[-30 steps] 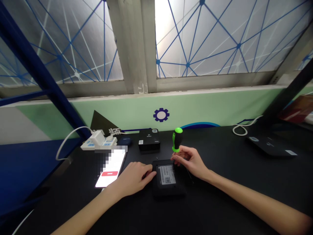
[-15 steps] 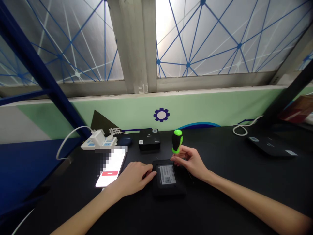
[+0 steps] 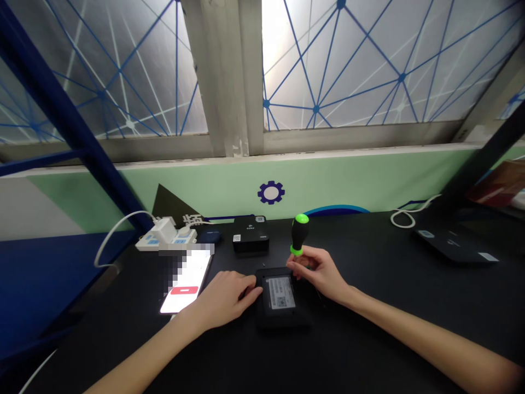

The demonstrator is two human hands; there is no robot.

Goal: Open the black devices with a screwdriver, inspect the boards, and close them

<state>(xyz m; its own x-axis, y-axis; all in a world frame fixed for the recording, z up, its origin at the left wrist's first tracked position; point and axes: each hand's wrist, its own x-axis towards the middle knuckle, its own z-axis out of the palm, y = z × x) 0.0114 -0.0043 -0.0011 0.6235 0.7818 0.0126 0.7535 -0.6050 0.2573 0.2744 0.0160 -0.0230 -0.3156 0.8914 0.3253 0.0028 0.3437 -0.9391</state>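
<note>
A black box-shaped device lies flat on the dark table, its underside up, with a white barcode label. My left hand grips its left edge with the fingertips. My right hand sits over its top right corner, fingers pinching a stubby screwdriver with a green and black handle. The handle stands nearly upright. Those fingers hide the shaft and tip, so I cannot tell whether the tip meets the device.
Behind stand a similar black box and a small dark blue case. A lit phone lies left of my left hand, near a white power strip. Another flat black device and a coiled white cable lie at right.
The screwdriver handle has rocked from leaning left to nearly upright, leaning slightly right. Both hands and the black device stay almost in place.
</note>
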